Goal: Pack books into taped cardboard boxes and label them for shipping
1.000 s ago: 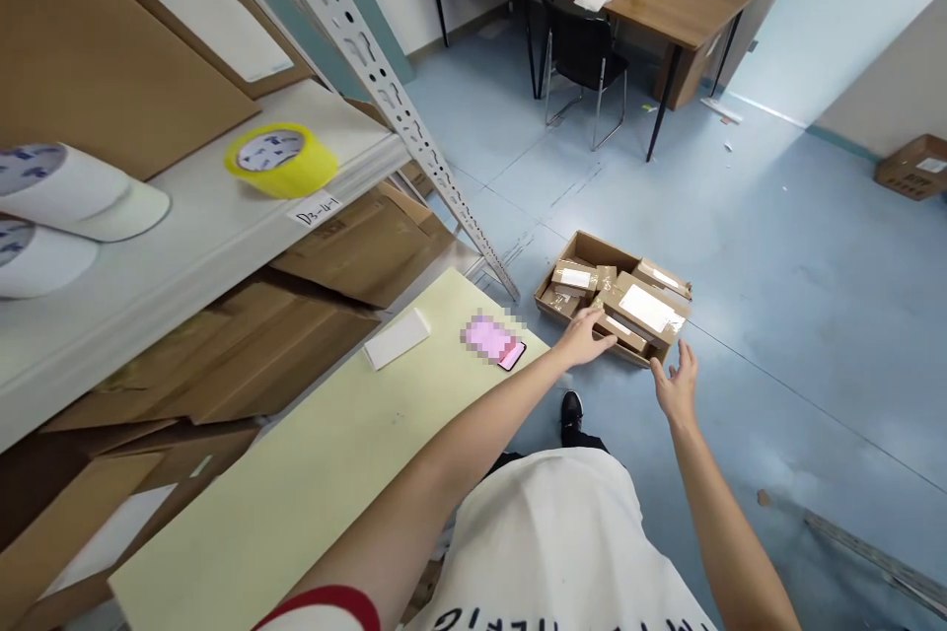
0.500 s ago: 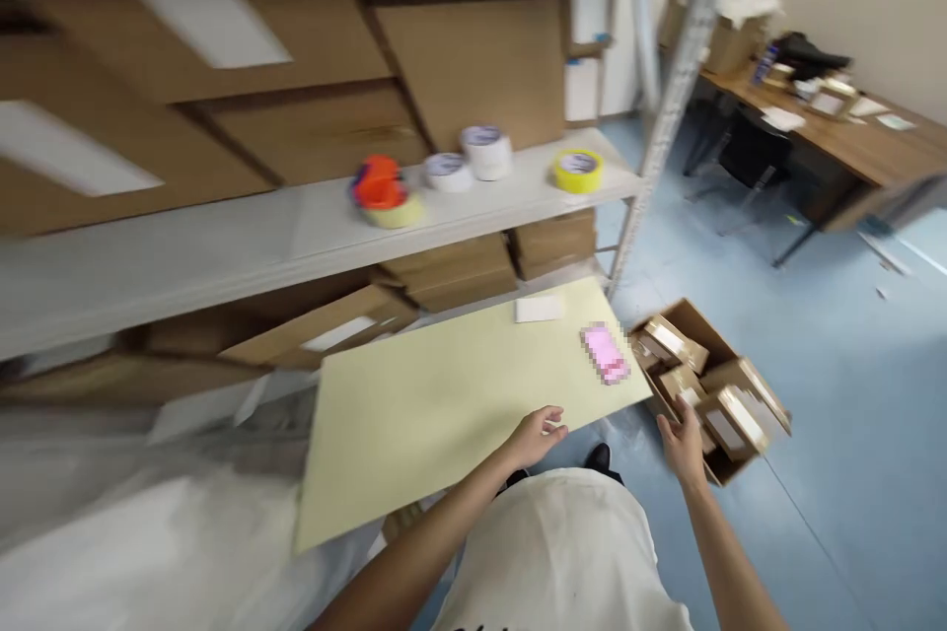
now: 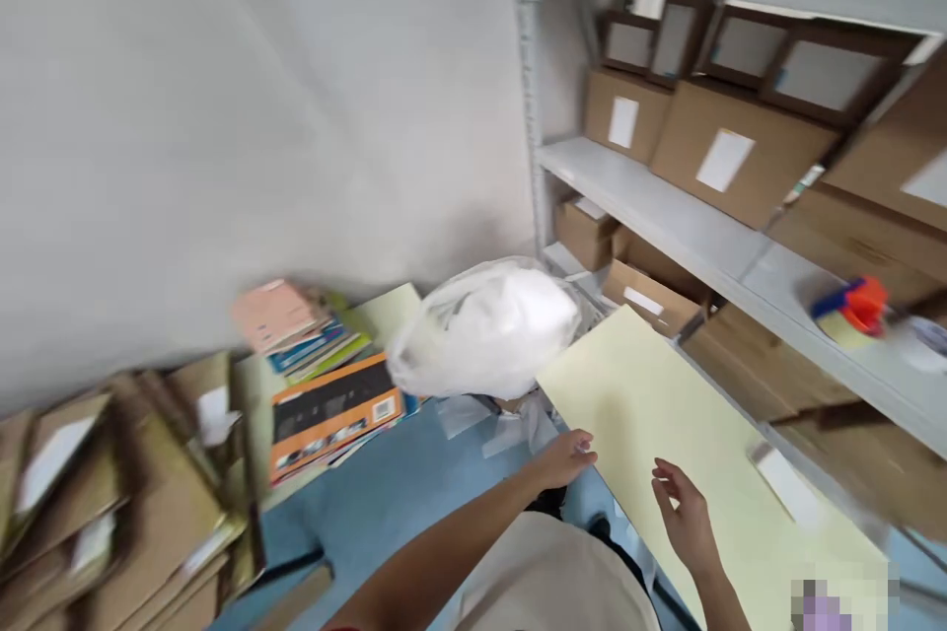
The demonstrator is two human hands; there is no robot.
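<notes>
My left hand (image 3: 566, 458) is beside the near left edge of a pale yellow tabletop (image 3: 636, 394), its fingers loosely bent and slightly apart. I see nothing held in it. Over the tabletop hangs my right hand (image 3: 687, 518), empty, with thumb and fingers apart. A small white rectangular item (image 3: 788, 485) lies on the tabletop to the right of that hand. In the lower right corner, a pixelated purple patch (image 3: 825, 611) covers something on the same surface.
Shelves with cardboard boxes (image 3: 729, 158) stand on the right; tape rolls (image 3: 858, 308) sit on one shelf. A stuffed white plastic bag (image 3: 503, 330) is beyond the tabletop. Books and magazines (image 3: 332, 414) are piled left, near stacked brown cardboard packages (image 3: 148, 483).
The view has swung left, bringing the wall, bag, books and packages into sight. My right hand has gone from the box of small cartons to above the tabletop.
</notes>
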